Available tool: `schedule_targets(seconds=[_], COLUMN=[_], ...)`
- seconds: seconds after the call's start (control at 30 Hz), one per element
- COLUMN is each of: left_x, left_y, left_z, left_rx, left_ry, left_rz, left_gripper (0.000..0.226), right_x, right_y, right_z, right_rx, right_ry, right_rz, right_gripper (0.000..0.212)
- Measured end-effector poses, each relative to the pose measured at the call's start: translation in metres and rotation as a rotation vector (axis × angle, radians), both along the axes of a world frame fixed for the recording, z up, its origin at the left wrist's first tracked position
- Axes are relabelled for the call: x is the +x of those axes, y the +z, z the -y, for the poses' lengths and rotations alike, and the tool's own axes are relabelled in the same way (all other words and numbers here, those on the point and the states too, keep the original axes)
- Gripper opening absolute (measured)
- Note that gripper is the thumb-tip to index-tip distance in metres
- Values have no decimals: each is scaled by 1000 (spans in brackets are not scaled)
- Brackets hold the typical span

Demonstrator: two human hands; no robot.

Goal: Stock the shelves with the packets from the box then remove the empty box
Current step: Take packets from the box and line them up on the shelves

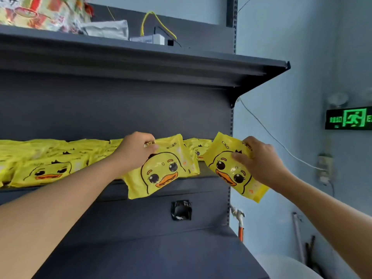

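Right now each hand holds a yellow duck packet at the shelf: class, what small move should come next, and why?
Probably set the left hand's packet flat on the shelf. It already overlaps the shelf's front edge beside the stocked row, with bare shelf just right of it, while the right hand's packet hangs past the shelf's end.

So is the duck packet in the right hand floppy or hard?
Probably soft: the yellow duck packet puckers where the right hand pinches it. It looks light, since a few fingers hold it tilted in the air. Its glossy film may be a bit slippery.
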State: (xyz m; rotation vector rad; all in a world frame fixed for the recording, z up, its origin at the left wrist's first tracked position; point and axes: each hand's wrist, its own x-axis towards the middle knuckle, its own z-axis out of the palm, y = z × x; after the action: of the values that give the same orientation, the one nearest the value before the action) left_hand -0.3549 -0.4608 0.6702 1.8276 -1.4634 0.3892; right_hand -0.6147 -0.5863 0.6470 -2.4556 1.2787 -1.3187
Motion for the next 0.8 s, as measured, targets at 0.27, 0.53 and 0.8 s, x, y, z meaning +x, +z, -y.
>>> schedule_targets(seconds=[0.27,0.53,0.8], left_x=[24,49,64], left_y=[47,58,64], left_z=[66,123,163], left_rx=[2,8,3], left_ry=[-19,37,156], left_rz=[72,33,-11], left_gripper=[18,19,20], right_x=[22,60,118], right_y=[18,22,32], right_z=[78,162,252], right_rx=[-36,4,63], right_ry=[-52,12,307], right_rz=[-20,-71,-259], right_gripper=[42,39,30])
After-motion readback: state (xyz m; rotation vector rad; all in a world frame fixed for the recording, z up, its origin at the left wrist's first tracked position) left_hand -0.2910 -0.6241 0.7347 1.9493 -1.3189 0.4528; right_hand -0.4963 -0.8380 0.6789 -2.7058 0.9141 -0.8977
